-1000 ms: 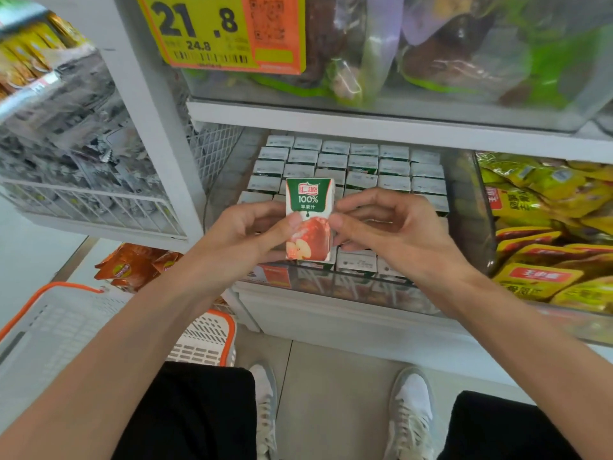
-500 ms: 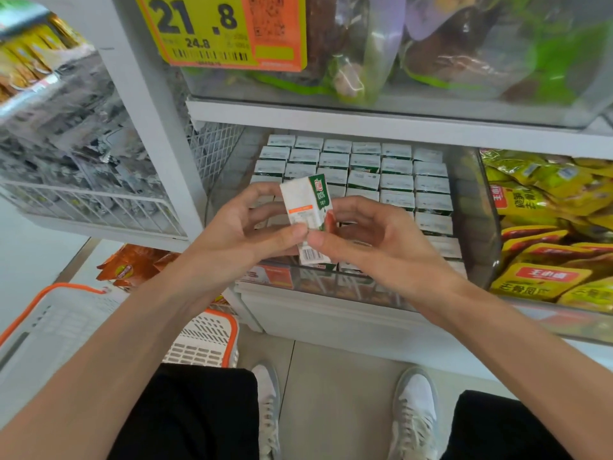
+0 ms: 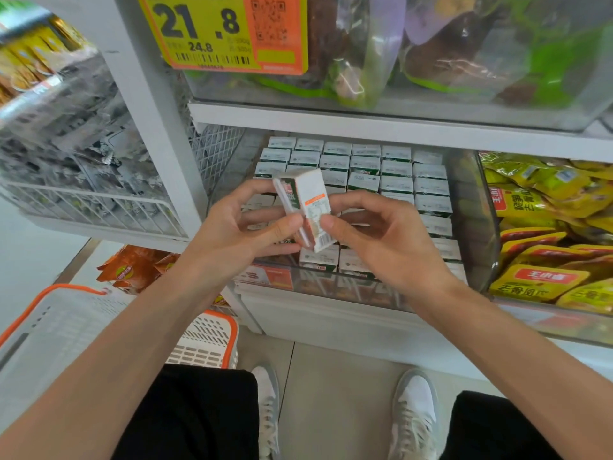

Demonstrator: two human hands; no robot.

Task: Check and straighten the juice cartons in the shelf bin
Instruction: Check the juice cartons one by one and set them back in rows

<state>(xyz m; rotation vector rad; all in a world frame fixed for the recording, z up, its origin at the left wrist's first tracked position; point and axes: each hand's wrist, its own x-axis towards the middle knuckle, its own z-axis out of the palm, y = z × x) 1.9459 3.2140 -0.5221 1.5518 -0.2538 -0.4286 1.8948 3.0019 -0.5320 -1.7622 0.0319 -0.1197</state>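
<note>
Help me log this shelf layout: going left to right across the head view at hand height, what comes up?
Wire basket of silvery packets → white shelf post → left hand → held juice carton → right hand → yellow snack pouches.

White shelf upright (image 3: 159, 127) up-left of left hand (image 3: 232, 234); pale tile floor (image 3: 331, 393) below it; orange-rimmed basket (image 3: 205, 346) lower left (white mesh sides); yellow price tag (image 3: 205, 31) above.

1. I hold one small juice carton (image 3: 306, 207) between my left hand (image 3: 238, 227) and my right hand (image 3: 381, 240). It is tilted, and its white side with tiny print faces me.
2. The other cartons (image 3: 396, 185) stand in neat rows in the clear bin (image 3: 474, 210), white tops up.
</note>
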